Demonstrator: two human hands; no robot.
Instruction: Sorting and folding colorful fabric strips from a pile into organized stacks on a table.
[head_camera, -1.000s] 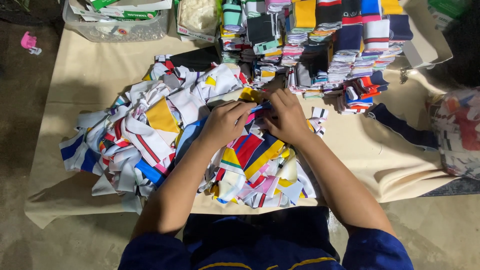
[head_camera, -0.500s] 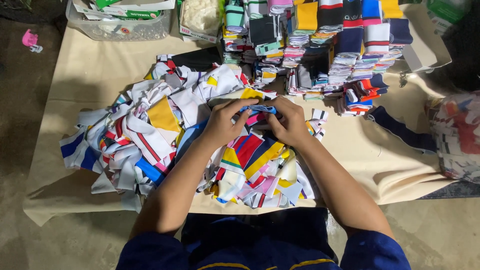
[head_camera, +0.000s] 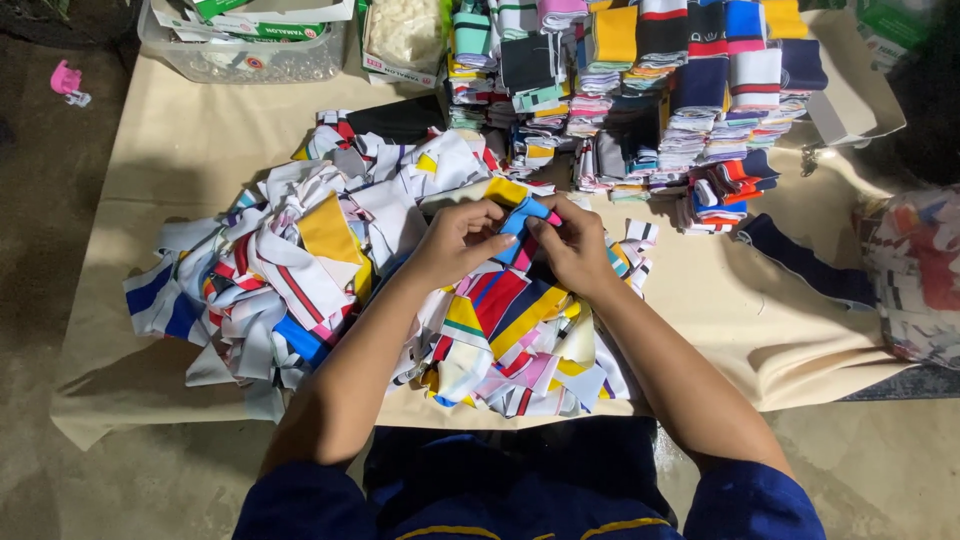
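Both hands meet over the loose heap of striped fabric pieces, which lies on a beige cloth spread over the ground and serves here as the landmark. The left hand and the right hand are drawn close together above the heap's upper middle, each with fingers curled and pinching a small blue fabric piece that sits between them (a pink edge shows at its right end, near the right thumb). That blue piece is held just above the heap, touching both sets of fingertips. Beyond the heap, on its far side, stand neat stacks of folded fabric pieces in yellow, black, red, navy and teal. To the far left of the heap's top edge sits a clear plastic bin with cartons in it, and just beside that a bag of white material. To the right of the heap, apart from it, lies a dark navy strip on the cloth.
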